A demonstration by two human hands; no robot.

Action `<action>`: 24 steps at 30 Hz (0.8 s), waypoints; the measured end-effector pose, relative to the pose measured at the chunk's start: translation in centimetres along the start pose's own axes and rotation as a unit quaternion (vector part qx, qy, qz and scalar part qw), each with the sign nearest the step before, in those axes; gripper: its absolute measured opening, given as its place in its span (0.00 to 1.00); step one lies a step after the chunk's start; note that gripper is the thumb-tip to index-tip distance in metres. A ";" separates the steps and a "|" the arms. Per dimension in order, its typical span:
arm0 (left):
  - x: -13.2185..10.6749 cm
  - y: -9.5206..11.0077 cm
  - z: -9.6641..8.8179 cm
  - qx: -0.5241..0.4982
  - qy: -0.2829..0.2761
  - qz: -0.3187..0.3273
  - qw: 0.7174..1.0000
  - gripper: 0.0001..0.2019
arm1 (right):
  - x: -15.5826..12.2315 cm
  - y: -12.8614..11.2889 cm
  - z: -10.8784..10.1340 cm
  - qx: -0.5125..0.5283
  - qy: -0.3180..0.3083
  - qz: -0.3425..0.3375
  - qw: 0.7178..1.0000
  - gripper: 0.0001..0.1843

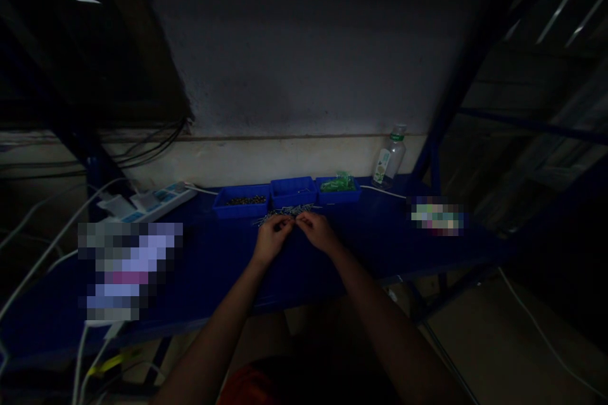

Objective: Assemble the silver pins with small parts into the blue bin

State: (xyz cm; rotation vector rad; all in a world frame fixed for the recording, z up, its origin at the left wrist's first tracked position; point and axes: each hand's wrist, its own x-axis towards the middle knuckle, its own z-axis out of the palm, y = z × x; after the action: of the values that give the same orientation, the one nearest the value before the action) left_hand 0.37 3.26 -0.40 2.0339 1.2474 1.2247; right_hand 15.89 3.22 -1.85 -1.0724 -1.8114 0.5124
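My left hand (272,240) and my right hand (319,231) meet above the blue table, fingertips pinched close together. Whatever they hold between them is too small and dark to make out. Just beyond my fingers lies a loose pile of thin metal pins (299,209), spread in front of three blue bins. Small brownish metal pieces fill part of the left bin (241,211). In the middle bin (293,199) a thin piece or so shows. Green plastic-looking pieces rise above the rim of the right bin (340,196).
A clear bottle (389,161) stands at the back right by the wall. On the left are a white power strip (154,202) with plugs and cables, and a blurred-out object (137,272). Another blurred-out item (437,216) lies at the right. Blue frame posts flank the table (204,285).
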 end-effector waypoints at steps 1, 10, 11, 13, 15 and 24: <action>0.0 -0.1 0.0 -0.008 -0.016 -0.010 1.000 0.14 | 0.0 -0.1 -0.1 0.000 0.008 -0.002 1.000 0.08; 0.2 -0.1 -0.2 0.040 -0.036 -0.026 0.998 0.15 | 0.0 -0.2 -0.2 0.045 0.023 0.025 0.998 0.10; 0.5 -0.2 -0.7 0.065 -0.011 -0.031 0.997 0.15 | 0.0 0.0 -0.1 0.043 0.026 0.036 0.998 0.10; 1.7 -0.4 -2.2 0.121 0.046 -0.054 0.990 0.16 | 0.1 0.4 0.1 0.029 0.030 0.056 0.998 0.10; 3.2 -0.6 -4.1 0.185 0.091 -0.085 0.975 0.17 | 0.1 0.7 0.3 0.013 0.021 0.066 0.998 0.10; 3.7 0.3 -4.4 0.395 -0.027 0.031 0.918 0.16 | 0.0 0.7 0.2 -0.012 -0.016 0.080 0.997 0.10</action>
State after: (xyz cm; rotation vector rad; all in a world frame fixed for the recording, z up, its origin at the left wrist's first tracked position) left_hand -2.60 5.99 3.69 2.6374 1.8682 0.7171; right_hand 15.98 3.59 -2.43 -1.2391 -1.7725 0.6078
